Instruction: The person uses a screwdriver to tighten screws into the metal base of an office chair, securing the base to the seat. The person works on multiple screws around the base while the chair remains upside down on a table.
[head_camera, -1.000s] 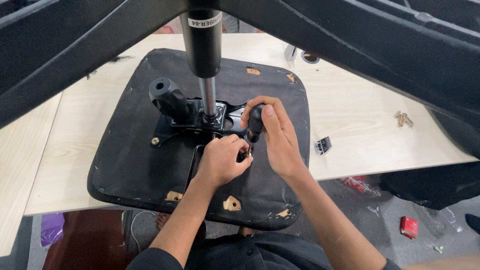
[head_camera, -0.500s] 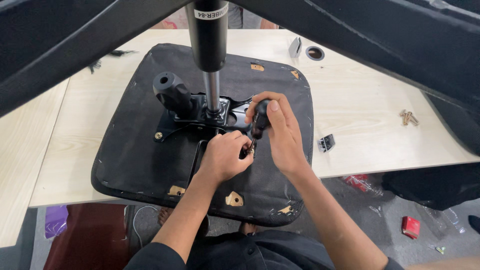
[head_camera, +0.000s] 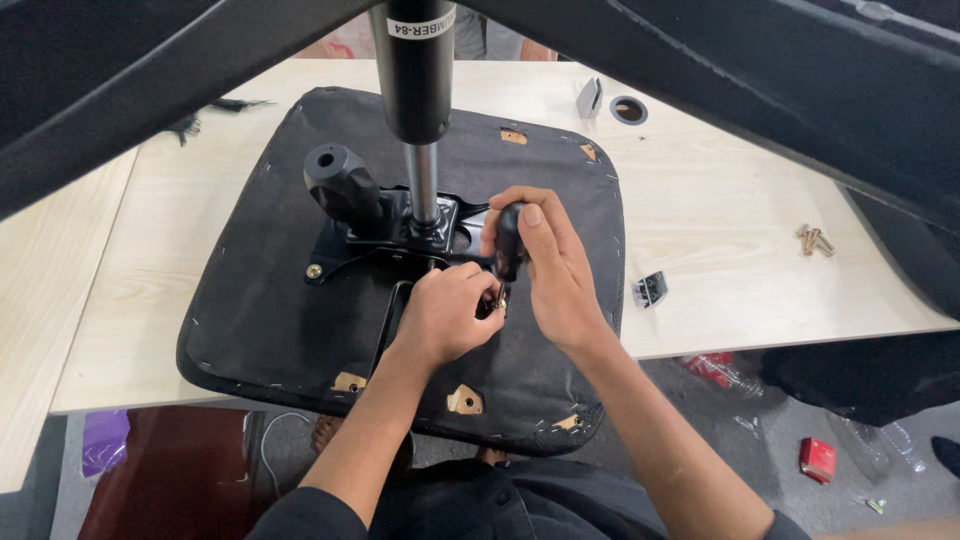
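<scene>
Right now both hands closed: left hand (head_camera: 440, 315) pinching bolt (head_camera: 497, 296), right hand (head_camera: 553, 262) gripping black screwdriver handle (head_camera: 508, 235)

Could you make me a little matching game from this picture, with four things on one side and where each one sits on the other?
Things:
1. loose screws
2. round black knob
3. red box
4. right hand

Places:
A. on the floor, right of the table
B. on the light wooden table, right of the upturned seat
C. gripping a dark tool handle over the seat's metal plate
D. on the metal plate, left of the shiny column

Pairs: 1-B, 2-D, 3-A, 4-C
</scene>
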